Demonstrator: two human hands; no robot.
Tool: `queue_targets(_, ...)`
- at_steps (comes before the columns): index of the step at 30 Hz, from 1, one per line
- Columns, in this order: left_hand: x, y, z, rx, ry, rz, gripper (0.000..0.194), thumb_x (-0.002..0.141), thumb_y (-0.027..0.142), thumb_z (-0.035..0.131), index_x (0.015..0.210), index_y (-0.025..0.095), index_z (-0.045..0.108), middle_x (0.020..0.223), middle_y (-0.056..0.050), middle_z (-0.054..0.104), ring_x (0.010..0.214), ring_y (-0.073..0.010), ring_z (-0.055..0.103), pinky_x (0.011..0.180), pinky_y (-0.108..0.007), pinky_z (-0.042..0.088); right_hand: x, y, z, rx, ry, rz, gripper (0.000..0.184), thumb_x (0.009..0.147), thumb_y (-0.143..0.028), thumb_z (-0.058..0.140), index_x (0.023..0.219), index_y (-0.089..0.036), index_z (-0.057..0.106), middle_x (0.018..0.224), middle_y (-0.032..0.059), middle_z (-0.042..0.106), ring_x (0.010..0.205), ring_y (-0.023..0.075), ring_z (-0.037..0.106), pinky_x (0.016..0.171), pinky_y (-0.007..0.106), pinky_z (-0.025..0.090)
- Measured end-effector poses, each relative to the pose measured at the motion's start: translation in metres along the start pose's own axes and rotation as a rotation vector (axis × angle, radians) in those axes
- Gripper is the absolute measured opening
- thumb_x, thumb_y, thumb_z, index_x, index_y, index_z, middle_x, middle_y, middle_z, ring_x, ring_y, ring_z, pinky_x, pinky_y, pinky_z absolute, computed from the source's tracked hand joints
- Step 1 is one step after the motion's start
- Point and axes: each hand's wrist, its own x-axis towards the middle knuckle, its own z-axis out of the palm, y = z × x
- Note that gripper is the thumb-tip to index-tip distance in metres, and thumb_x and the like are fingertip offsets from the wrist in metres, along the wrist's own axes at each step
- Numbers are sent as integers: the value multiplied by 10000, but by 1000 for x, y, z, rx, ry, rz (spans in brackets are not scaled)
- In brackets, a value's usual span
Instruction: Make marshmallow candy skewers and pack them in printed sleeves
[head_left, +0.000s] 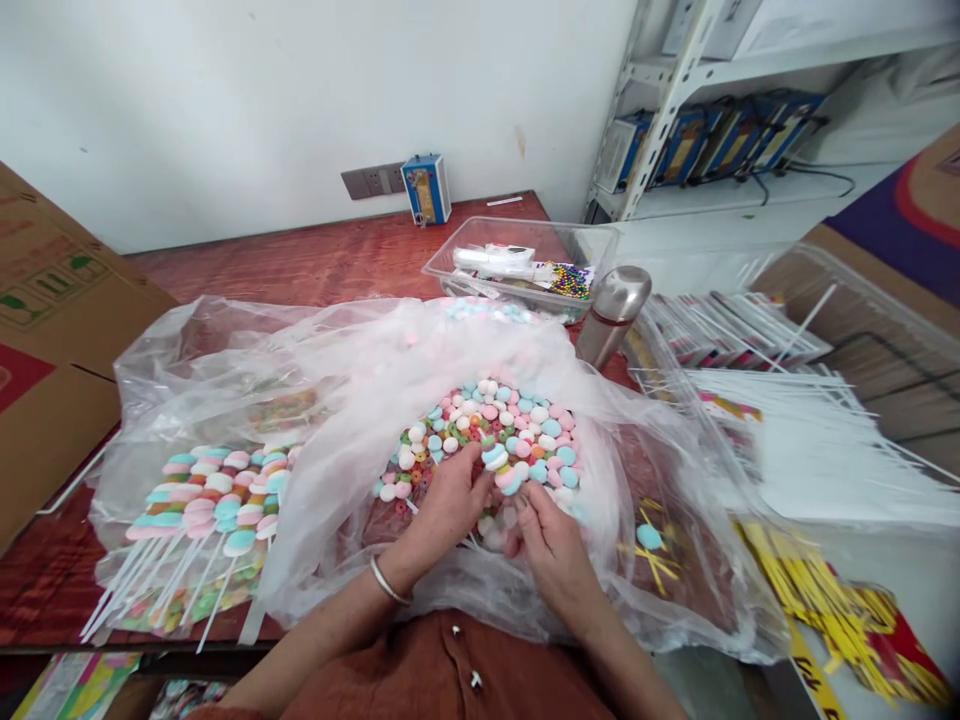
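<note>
Between my two hands is a candy skewer (pixel 496 457), a short stack of round candies in blue, white, yellow and pink. My left hand (pixel 454 492) grips it from the left, thumb and fingers closed. At its lower end, the fingers of my right hand (pixel 546 535) are pinched together; the exact contact is partly hidden. Just beyond lies a pile of loose candies (pixel 551 427), pastel discs mixed with small coloured rings, inside an opened clear plastic bag (pixel 330 520). Several finished-looking candy skewers (pixel 217 490) on white sticks rest on the plastic at the left.
A steel flask (pixel 613 315) and a clear bin (pixel 457 235) stand behind the bag. White sticks (pixel 810 440) and yellow twist ties (pixel 817 600) lie at the right. A cardboard box (pixel 67 330) borders the left. A blue device (pixel 426 190) sits by the wall.
</note>
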Motion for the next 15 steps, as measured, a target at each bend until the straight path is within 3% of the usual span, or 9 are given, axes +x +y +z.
queue_targets(5, -1, 2, 1, 133, 3, 99, 106, 811, 131, 598, 900, 183, 624, 843, -16, 649, 755, -163, 587, 723, -287, 445, -4, 20, -2, -135, 206, 150, 294, 969, -397, 299, 882, -227, 522, 741, 50, 723, 599, 200, 658, 563, 280, 445)
queue_targets(8, -1, 2, 3, 161, -60, 185, 211, 785, 96, 616, 972, 190, 638, 993, -53, 633, 908, -196, 596, 806, -321, 471, -8, 27, -8, -117, 203, 220, 331, 969, -419, 280, 926, -224, 544, 701, 35, 725, 583, 203, 662, 541, 278, 448)
queue_targets(15, -12, 4, 15, 294, -137, 304, 360, 808, 18, 511, 1116, 201, 552, 1157, -82, 562, 1084, -218, 545, 930, -376, 475, -6, 29, -8, -128, 221, 206, 328, 968, -435, 276, 866, -232, 512, 668, 24, 710, 565, 202, 650, 544, 277, 439)
